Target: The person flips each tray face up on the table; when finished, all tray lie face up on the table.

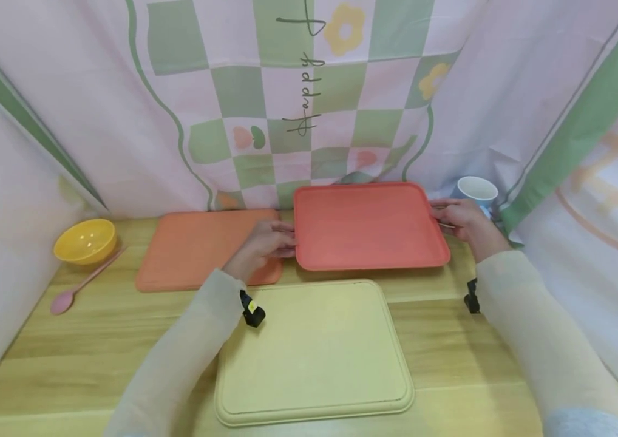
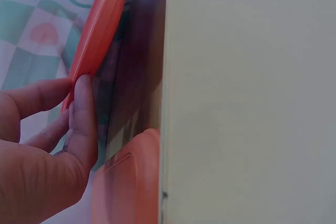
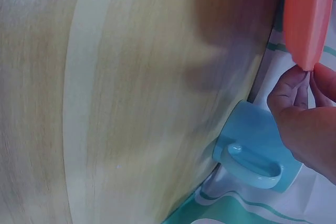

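A coral red tray (image 1: pixel 369 227) is held by its two short ends, raised above the back of the table. My left hand (image 1: pixel 267 243) pinches its left end; in the left wrist view the thumb and fingers (image 2: pixel 81 108) grip the rim. At the other end my right hand (image 1: pixel 462 220) pinches the rim, and the right wrist view shows the fingertips (image 3: pixel 304 77) right at the edge. Below the tray's front edge lies a pale yellow tray (image 1: pixel 314 358), under my left wrist. An orange tray (image 1: pixel 200 249) lies behind my left hand, partly covered by it.
Close to my right hand stands a light blue mug (image 3: pixel 257 145) with a handle, near the back curtain. At the far left are a yellow bowl (image 1: pixel 86 241) and a pink spoon (image 1: pixel 82 285). A checkered curtain (image 1: pixel 287 91) hangs behind the wooden table (image 1: pixel 451 358).
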Demonstrator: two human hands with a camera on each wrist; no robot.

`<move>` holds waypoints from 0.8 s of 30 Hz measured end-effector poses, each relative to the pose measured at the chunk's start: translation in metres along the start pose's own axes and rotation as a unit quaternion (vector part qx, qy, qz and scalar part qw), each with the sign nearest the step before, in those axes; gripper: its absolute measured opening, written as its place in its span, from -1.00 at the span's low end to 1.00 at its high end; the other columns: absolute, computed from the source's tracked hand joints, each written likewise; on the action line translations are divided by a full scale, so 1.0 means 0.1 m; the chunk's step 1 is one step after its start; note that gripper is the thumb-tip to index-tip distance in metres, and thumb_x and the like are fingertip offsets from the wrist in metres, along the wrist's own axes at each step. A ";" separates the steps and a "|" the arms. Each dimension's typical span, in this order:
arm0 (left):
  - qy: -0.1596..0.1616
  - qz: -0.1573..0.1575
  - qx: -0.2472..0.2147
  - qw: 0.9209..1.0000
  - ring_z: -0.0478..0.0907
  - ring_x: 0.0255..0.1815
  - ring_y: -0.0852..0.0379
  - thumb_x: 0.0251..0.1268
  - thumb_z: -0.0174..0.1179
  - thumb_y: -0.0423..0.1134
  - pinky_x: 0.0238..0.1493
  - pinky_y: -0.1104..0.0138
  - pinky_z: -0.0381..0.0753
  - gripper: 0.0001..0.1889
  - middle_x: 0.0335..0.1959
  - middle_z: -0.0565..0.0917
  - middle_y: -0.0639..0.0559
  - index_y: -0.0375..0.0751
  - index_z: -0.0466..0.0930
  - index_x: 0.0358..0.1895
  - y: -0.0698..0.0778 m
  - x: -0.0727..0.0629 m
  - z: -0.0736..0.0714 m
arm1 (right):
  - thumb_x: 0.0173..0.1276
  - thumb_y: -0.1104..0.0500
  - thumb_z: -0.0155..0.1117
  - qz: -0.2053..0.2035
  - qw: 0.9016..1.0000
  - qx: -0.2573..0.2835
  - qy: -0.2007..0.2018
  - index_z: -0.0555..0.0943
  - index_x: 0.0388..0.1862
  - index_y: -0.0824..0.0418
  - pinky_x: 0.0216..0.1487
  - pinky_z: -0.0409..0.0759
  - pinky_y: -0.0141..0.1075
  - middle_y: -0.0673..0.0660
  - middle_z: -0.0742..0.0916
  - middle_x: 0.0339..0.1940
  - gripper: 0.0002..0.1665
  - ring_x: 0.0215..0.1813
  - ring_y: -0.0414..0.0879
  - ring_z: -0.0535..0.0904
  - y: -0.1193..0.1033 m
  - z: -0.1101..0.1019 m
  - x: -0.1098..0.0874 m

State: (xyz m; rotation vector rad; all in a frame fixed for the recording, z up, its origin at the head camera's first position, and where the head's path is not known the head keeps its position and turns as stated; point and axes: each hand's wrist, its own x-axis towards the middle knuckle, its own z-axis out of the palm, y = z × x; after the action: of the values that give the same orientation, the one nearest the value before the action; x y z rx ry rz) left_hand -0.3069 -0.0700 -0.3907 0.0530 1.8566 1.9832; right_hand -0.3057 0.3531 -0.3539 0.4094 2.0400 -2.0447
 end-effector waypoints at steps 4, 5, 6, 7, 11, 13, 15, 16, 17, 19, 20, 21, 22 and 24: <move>0.004 -0.008 0.000 1.000 0.67 -0.46 0.15 0.28 0.23 -0.62 -0.28 0.35 0.75 -0.67 -0.27 0.68 -0.10 -0.47 0.51 0.10 -0.02 0.04 0.04 | 0.54 0.39 0.08 0.000 1.000 -0.001 0.002 0.63 -0.13 0.09 -0.20 0.67 -0.43 -0.10 0.77 -0.41 -0.76 -0.30 -0.30 0.69 0.01 -0.03 0.02; 0.005 -0.010 0.000 1.000 0.66 -0.47 0.15 0.28 0.23 -0.63 -0.30 0.36 0.75 -0.67 -0.28 0.67 -0.09 -0.48 0.50 0.10 -0.02 0.04 0.05 | 0.54 0.39 0.09 0.000 1.000 0.000 0.003 0.63 -0.12 0.10 -0.21 0.67 -0.43 -0.09 0.78 -0.41 -0.76 -0.31 -0.30 0.69 0.01 -0.03 0.02; 0.006 -0.011 0.001 1.000 0.66 -0.48 0.15 0.27 0.23 -0.63 -0.32 0.37 0.74 -0.67 -0.28 0.67 -0.09 -0.48 0.50 0.09 -0.03 0.05 0.06 | 0.54 0.39 0.08 -0.001 1.000 -0.004 0.002 0.61 -0.09 0.11 -0.22 0.67 -0.43 -0.10 0.78 -0.42 -0.77 -0.31 -0.31 0.69 0.02 -0.03 0.03; 0.005 -0.014 0.005 1.000 0.66 -0.49 0.15 0.28 0.22 -0.63 -0.35 0.38 0.73 -0.68 -0.30 0.66 -0.08 -0.48 0.50 0.08 -0.03 0.05 0.06 | 0.54 0.39 0.08 0.000 1.000 -0.006 0.002 0.59 -0.07 0.12 -0.22 0.67 -0.44 -0.11 0.78 -0.42 -0.78 -0.31 -0.32 0.68 0.02 -0.04 0.04; -0.001 -0.019 0.018 1.000 0.64 -0.52 0.14 0.29 0.21 -0.63 -0.36 0.39 0.73 -0.70 -0.31 0.65 -0.10 -0.48 0.50 0.06 -0.05 0.05 0.08 | 0.53 0.39 0.10 0.004 1.000 -0.019 0.006 0.57 0.02 0.15 -0.24 0.66 -0.43 -0.12 0.78 -0.43 -0.78 -0.33 -0.33 0.68 0.05 -0.05 0.07; -0.003 -0.020 0.025 0.999 0.64 -0.52 0.14 0.30 0.21 -0.62 -0.35 0.38 0.73 -0.71 -0.31 0.66 -0.12 -0.49 0.50 0.07 -0.06 0.06 0.09 | 0.53 0.39 0.10 0.004 1.000 -0.027 0.008 0.57 0.02 0.15 -0.24 0.66 -0.43 -0.13 0.77 -0.43 -0.78 -0.33 -0.33 0.67 0.07 -0.06 0.08; -0.003 -0.022 0.029 0.999 0.65 -0.51 0.14 0.30 0.21 -0.62 -0.34 0.37 0.73 -0.70 -0.29 0.66 -0.13 -0.49 0.51 0.07 -0.08 0.07 0.10 | 0.52 0.40 0.10 0.002 0.999 -0.032 0.010 0.59 0.01 0.15 -0.24 0.65 -0.43 -0.13 0.77 -0.43 -0.76 -0.33 -0.32 0.67 0.08 -0.07 0.08; -0.004 -0.022 0.032 0.999 0.65 -0.50 0.14 0.30 0.21 -0.62 -0.34 0.37 0.74 -0.70 -0.28 0.66 -0.14 -0.50 0.52 0.08 -0.08 0.08 0.11 | 0.52 0.40 0.10 0.001 0.999 -0.035 0.010 0.59 0.02 0.15 -0.24 0.65 -0.44 -0.13 0.77 -0.43 -0.76 -0.34 -0.32 0.66 0.08 -0.08 0.09; -0.003 -0.023 0.035 0.999 0.65 -0.50 0.14 0.29 0.21 -0.63 -0.34 0.37 0.74 -0.70 -0.27 0.66 -0.14 -0.51 0.52 0.08 -0.09 0.08 0.11 | 0.52 0.40 0.10 -0.002 0.999 -0.045 0.012 0.58 0.08 0.18 -0.24 0.65 -0.44 -0.14 0.76 -0.43 -0.73 -0.33 -0.33 0.65 0.08 -0.08 0.09; -0.003 -0.025 0.041 0.999 0.66 -0.49 0.13 0.29 0.21 -0.63 -0.34 0.37 0.74 -0.70 -0.26 0.66 -0.15 -0.52 0.54 0.08 -0.09 0.08 0.13 | 0.53 0.39 0.09 -0.007 0.998 -0.060 0.011 0.54 0.26 0.27 -0.23 0.65 -0.44 -0.15 0.76 -0.42 -0.63 -0.32 -0.33 0.65 0.09 -0.09 0.10; -0.002 -0.027 0.043 0.999 0.66 -0.49 0.13 0.29 0.20 -0.63 -0.35 0.37 0.74 -0.70 -0.25 0.65 -0.15 -0.52 0.55 0.08 -0.10 0.09 0.14 | 0.53 0.39 0.09 -0.009 0.997 -0.071 0.012 0.48 0.34 0.32 -0.23 0.64 -0.44 -0.16 0.75 -0.41 -0.57 -0.32 -0.33 0.65 0.09 -0.09 0.11; -0.001 -0.028 0.046 0.999 0.66 -0.49 0.13 0.29 0.20 -0.64 -0.35 0.37 0.74 -0.70 -0.25 0.65 -0.15 -0.53 0.55 0.08 -0.10 0.09 0.14 | 0.53 0.39 0.10 -0.012 0.997 -0.077 0.013 0.42 0.41 0.38 -0.23 0.65 -0.44 -0.17 0.75 -0.41 -0.50 -0.32 -0.33 0.64 0.09 -0.09 0.11; 0.001 -0.028 0.050 0.998 0.67 -0.49 0.12 0.30 0.20 -0.64 -0.36 0.37 0.74 -0.71 -0.25 0.65 -0.16 -0.53 0.56 0.08 -0.10 0.09 0.15 | 0.53 0.38 0.09 -0.013 0.996 -0.087 0.012 0.34 0.47 0.43 -0.23 0.64 -0.45 -0.18 0.74 -0.41 -0.44 -0.31 -0.34 0.64 0.10 -0.09 0.12; 0.004 -0.028 0.054 0.998 0.67 -0.49 0.12 0.30 0.20 -0.64 -0.35 0.36 0.75 -0.72 -0.24 0.65 -0.17 -0.53 0.57 0.06 -0.11 0.11 0.16 | 0.53 0.39 0.08 -0.014 0.996 -0.093 0.009 0.25 0.50 0.49 -0.23 0.64 -0.45 -0.20 0.74 -0.40 -0.39 -0.31 -0.35 0.63 0.11 -0.10 0.15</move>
State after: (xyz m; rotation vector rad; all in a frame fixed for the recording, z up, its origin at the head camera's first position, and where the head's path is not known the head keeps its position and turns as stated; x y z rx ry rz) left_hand -0.3086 -0.0509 -0.4023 0.0243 1.9462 1.8478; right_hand -0.3152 0.3635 -0.3689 0.3670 2.2337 -1.8502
